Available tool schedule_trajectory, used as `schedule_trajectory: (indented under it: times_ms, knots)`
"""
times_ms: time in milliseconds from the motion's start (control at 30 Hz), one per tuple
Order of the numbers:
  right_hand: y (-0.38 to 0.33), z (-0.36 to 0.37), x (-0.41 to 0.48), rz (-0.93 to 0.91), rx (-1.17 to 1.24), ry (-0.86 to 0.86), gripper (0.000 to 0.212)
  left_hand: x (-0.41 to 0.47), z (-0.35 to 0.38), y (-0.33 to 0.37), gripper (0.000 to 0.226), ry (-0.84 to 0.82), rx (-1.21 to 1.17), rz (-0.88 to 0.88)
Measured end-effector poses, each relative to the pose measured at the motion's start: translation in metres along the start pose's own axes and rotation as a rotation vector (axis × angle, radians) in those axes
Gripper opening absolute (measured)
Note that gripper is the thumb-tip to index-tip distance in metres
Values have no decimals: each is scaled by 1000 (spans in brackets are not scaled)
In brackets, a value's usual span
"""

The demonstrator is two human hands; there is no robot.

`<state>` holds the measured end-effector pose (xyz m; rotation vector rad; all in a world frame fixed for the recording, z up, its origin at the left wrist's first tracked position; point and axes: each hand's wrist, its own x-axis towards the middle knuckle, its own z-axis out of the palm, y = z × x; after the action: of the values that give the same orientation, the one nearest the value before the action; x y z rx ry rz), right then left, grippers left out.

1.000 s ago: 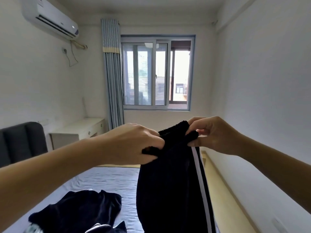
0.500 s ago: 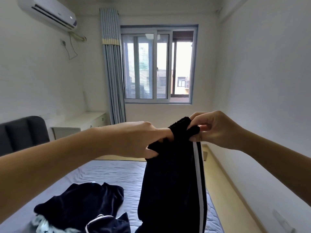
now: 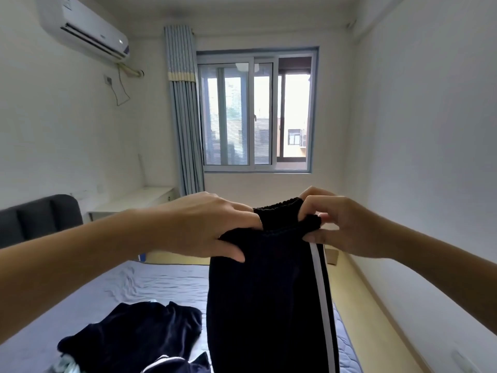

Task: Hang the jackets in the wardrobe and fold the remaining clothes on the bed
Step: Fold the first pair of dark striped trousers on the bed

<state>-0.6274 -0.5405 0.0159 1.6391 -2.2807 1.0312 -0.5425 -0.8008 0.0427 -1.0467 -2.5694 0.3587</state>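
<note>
Black ribbed track trousers with a white side stripe (image 3: pixel 269 305) hang at frame centre, long axis straight down, over the grey-blue quilted bed (image 3: pixel 161 281) in the lower frame. My left hand (image 3: pixel 212 224) grips the waistband's left end and my right hand (image 3: pixel 341 224) pinches its right end, level with each other. I judge the next move is to lower them flat.

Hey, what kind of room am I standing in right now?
Most likely a bedroom. A bed with a dark padded headboard fills the left side, clothes lie heaped on it, and an air conditioner hangs on the wall near a curtained window.
</note>
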Motion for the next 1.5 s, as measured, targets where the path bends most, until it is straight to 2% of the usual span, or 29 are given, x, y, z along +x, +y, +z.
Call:
schedule_trajectory:
  times_ms: [67, 200, 433, 633, 700, 767, 833, 900, 967, 1033, 1133, 1233, 1300, 1400, 1500]
  knots:
    - [-2, 4, 1, -94, -119, -7, 25, 3, -2, -6, 29, -11, 46, 35]
    - [-6, 1, 2, -238, -270, -35, 35, 3, -4, -11, 23, -17, -58, 5]
    - [-14, 0, 5, -267, -496, -194, 42, -6, -10, -15, 15, -2, -157, -91]
    - [-27, 6, 12, -299, -448, -262, 16, -15, -20, -18, 16, 15, -180, -119]
    - [-29, 8, 16, -272, -482, -329, 6, -17, -24, -17, 20, 31, -182, -116]
    - [-29, 13, 23, -212, -507, -428, 9, -15, -29, -16, 17, 23, -162, -124]
    - [-27, 12, 28, -146, -436, -513, 2, -16, -36, -15, 12, 14, -173, -129]
    - [-21, -1, 31, -91, -407, -487, 3, -22, -41, -6, 7, -3, -305, -96]
    - [-14, -18, 34, -21, -407, -437, 17, -29, -39, 11, 18, -34, -400, -13]
    - [-8, -25, 37, -21, -440, -434, 25, -34, -33, 18, 30, -20, -362, 34]
    - [-4, -29, 39, 16, -417, -371, 20, -41, -32, -9, 28, -7, -217, -87]
    - [-7, -26, 35, -2, -316, -333, 15, -54, -26, -50, 16, -46, -250, -245]
    - [-16, -15, 33, -27, -224, -358, 19, -61, -17, -68, 18, -35, -269, -308]
    - [-20, -7, 29, -43, -228, -367, 20, -62, -7, -71, 40, 26, -166, -273]
    - [-20, -21, 33, 14, -364, -330, 17, -58, -4, -69, 37, 103, -137, -175]
